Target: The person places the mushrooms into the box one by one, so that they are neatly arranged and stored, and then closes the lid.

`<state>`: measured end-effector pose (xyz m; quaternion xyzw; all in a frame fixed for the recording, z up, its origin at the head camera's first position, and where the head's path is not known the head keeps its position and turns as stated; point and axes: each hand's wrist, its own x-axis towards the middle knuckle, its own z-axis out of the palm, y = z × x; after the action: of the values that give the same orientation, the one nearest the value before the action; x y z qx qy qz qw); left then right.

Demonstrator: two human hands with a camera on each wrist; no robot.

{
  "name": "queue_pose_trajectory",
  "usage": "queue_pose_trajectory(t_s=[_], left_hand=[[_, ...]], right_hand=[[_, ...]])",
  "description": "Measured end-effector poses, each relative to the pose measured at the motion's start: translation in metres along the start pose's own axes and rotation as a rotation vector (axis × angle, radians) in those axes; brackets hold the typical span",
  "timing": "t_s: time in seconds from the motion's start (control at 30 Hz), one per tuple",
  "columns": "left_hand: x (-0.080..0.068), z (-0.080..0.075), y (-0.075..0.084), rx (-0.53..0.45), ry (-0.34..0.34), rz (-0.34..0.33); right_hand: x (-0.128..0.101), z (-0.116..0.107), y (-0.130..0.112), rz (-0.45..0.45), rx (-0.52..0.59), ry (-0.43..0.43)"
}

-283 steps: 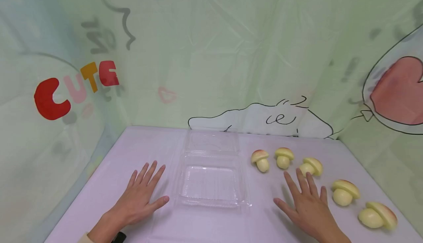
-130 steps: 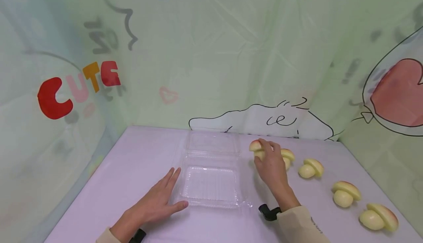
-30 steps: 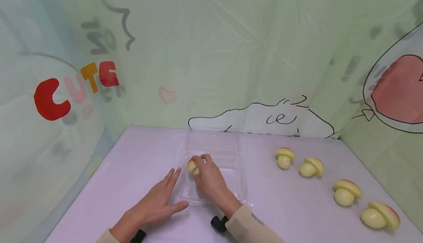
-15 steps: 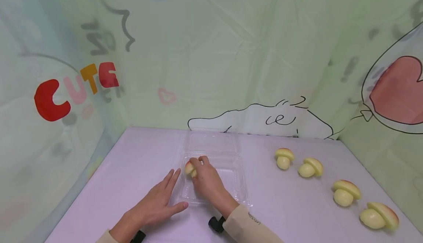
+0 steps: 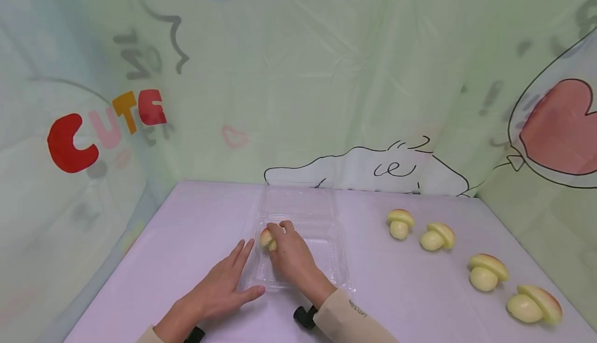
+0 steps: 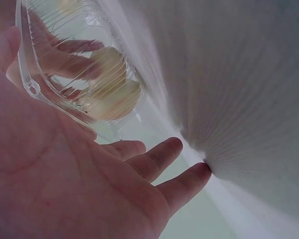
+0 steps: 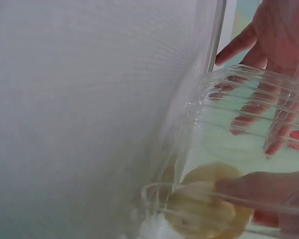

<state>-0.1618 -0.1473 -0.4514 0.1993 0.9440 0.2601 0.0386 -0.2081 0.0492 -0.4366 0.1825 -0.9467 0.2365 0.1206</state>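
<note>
Two bare hands work near the front edge of a pale lilac table (image 5: 186,218). Nearest, the left hand (image 5: 219,288) lies flat on the table, fingers straight and slightly spread, its thumb tip touching the front left corner of a clear plastic clamshell box (image 5: 326,252). Just beyond, the right hand (image 5: 291,257) reaches into the box tray, its fingers curled and pinching a small yellow toy mushroom (image 5: 267,239) at the tray's far left corner. A second ago that hand sat a little farther right in the tray; it has now eased the mushroom into the corner, so the placing looks nearly done, though the hand has not let go. Farther off, along the table's right side, four more mushrooms (image 5: 437,236) lie in a loose row.
</note>
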Motion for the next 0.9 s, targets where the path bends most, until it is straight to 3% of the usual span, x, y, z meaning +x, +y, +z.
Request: queue_pose_trajectory(t_s=[0.43,0.9], left_hand=[[0.001,0.003,-0.003,0.014,0.019,0.017],[0.0,0.001,-0.001,-0.005,0.001,-0.016]], right_hand=[[-0.001,-0.013,0.0,0.076,0.0,-0.022],[-0.007,-0.043,-0.003,0.121,0.086,-0.026]])
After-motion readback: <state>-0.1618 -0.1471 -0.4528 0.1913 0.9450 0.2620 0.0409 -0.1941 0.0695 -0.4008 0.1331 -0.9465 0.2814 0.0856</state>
